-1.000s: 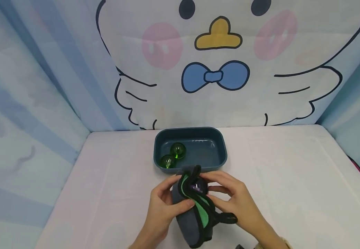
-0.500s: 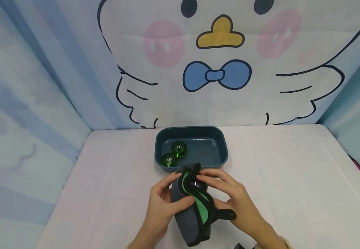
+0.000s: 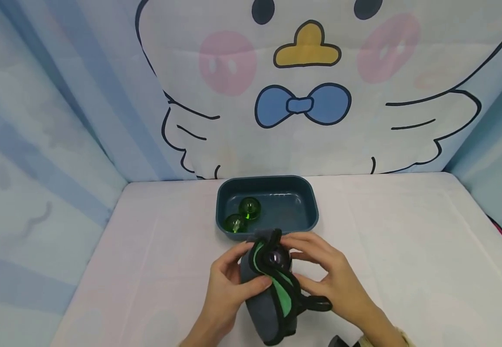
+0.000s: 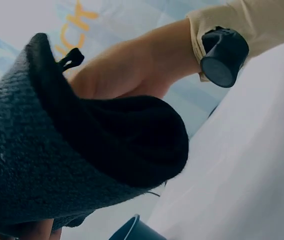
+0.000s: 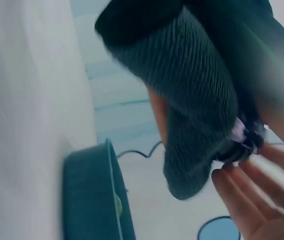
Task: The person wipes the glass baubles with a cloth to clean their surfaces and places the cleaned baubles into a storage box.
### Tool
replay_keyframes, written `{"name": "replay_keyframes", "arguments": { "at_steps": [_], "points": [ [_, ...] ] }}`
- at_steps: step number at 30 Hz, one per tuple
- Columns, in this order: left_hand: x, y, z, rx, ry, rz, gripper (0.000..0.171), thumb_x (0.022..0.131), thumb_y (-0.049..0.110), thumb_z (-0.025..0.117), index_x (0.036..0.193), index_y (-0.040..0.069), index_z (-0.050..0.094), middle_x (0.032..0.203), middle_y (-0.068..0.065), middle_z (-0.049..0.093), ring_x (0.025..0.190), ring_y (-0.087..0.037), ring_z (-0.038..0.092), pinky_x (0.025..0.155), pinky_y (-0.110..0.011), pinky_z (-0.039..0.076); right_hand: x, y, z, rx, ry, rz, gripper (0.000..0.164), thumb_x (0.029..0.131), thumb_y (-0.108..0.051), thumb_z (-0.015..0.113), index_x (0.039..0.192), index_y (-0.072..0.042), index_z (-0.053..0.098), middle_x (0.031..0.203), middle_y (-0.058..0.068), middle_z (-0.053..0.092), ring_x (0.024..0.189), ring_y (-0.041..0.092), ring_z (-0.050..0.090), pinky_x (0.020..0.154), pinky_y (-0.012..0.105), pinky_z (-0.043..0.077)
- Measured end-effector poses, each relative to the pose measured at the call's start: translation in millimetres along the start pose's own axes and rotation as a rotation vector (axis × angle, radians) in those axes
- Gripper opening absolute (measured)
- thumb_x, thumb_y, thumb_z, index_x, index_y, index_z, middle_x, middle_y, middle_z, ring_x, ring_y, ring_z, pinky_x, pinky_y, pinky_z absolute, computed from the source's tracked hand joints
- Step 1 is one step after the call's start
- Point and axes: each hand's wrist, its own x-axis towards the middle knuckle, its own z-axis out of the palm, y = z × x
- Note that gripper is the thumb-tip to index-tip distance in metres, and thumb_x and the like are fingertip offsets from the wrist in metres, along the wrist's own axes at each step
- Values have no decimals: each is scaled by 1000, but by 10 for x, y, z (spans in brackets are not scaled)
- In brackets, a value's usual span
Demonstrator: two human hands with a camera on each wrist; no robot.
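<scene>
My left hand (image 3: pixel 229 289) grips a dark grey knit fabric pouch (image 3: pixel 259 308) from its left side, thumb over the edge. The pouch has black edging and a green lining, and a black loop sticks out at its lower right. At its opening sits a dark purple, shiny ball (image 3: pixel 279 258), partly covered by the edging. My right hand (image 3: pixel 329 270) pinches the ball from the right; in the right wrist view its fingertips (image 5: pixel 227 175) touch the ball (image 5: pixel 247 137). The left wrist view shows mostly the pouch (image 4: pixel 47 150), with the ball hidden.
Just behind the pouch stands a dark teal tray (image 3: pixel 296 180). Two clear green balls (image 3: pixel 249 208) lie in its left part. A white cloth covers the table (image 3: pixel 398 250); printed curtains (image 3: pixel 42 183) close in the back and sides.
More of the purple ball shows at the pouch opening than half a second ago. My right fingers have shifted outward from over it, while the left hand keeps its grip.
</scene>
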Motion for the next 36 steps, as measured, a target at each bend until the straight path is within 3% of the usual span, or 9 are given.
{"name": "replay_keyframes", "arguments": {
  "at_steps": [5, 9, 11, 17, 22, 26, 32, 36],
  "points": [
    [5, 0, 4, 2, 26, -16, 54, 75, -4, 79, 125, 6, 61, 125, -12, 57, 112, -22, 61, 94, -32, 56, -3, 14, -14, -83, -14, -127, 63, 75, 4, 82, 133, -10, 62, 134, 7, 58, 126, 15, 55, 104, 21, 46],
    [1, -7, 2, 0, -9, 24, 53, 75, -4, 79, 125, 4, 62, 130, -14, 57, 115, -24, 60, 94, -34, 56, -13, 29, -6, -97, 10, -158, 65, 72, 11, 81, 131, -8, 63, 131, 8, 60, 124, 15, 57, 101, 20, 49],
    [0, -25, 16, -8, -16, 23, 52, 76, -3, 79, 125, 5, 63, 129, -13, 57, 114, -23, 61, 94, -33, 56, -25, 27, -13, -77, 19, -132, 63, 73, 12, 80, 131, -7, 63, 129, 8, 61, 121, 14, 59, 96, 23, 52],
    [-5, -64, 32, -24, 30, -12, 50, 76, -4, 79, 121, 10, 66, 125, -11, 60, 109, -20, 62, 92, -30, 56, -32, 16, -2, 75, 12, 59, 52, 83, 7, 73, 132, -7, 62, 124, 8, 65, 113, 11, 64, 86, 31, 59],
    [-4, -50, 37, -16, 51, -23, 50, 74, -5, 80, 120, 10, 66, 125, -11, 59, 111, -21, 60, 94, -29, 55, -8, 12, -22, 78, -20, 87, 51, 86, 3, 73, 134, -8, 60, 127, 9, 64, 115, 11, 62, 88, 32, 58],
    [0, -55, 39, -24, 43, -31, 50, 75, -4, 79, 121, 12, 66, 124, -11, 58, 108, -20, 60, 91, -30, 57, -14, 13, -42, 14, -33, 32, 57, 83, -2, 78, 136, -11, 58, 133, 5, 59, 123, 13, 57, 95, 31, 55],
    [16, -69, 40, -14, 68, -47, 52, 76, -3, 79, 124, 7, 64, 122, -12, 58, 105, -20, 61, 88, -31, 58, -17, 46, -20, -133, -48, -126, 63, 77, -2, 83, 135, -12, 61, 136, 6, 57, 127, 16, 53, 106, 20, 45],
    [17, -54, 31, -7, 74, -39, 48, 76, -2, 78, 122, 6, 65, 122, -12, 59, 105, -21, 61, 88, -30, 58, -12, 19, 11, -185, -29, -138, 66, 76, 4, 81, 137, -10, 59, 135, 6, 58, 125, 19, 55, 104, 18, 45]
  ]
}}
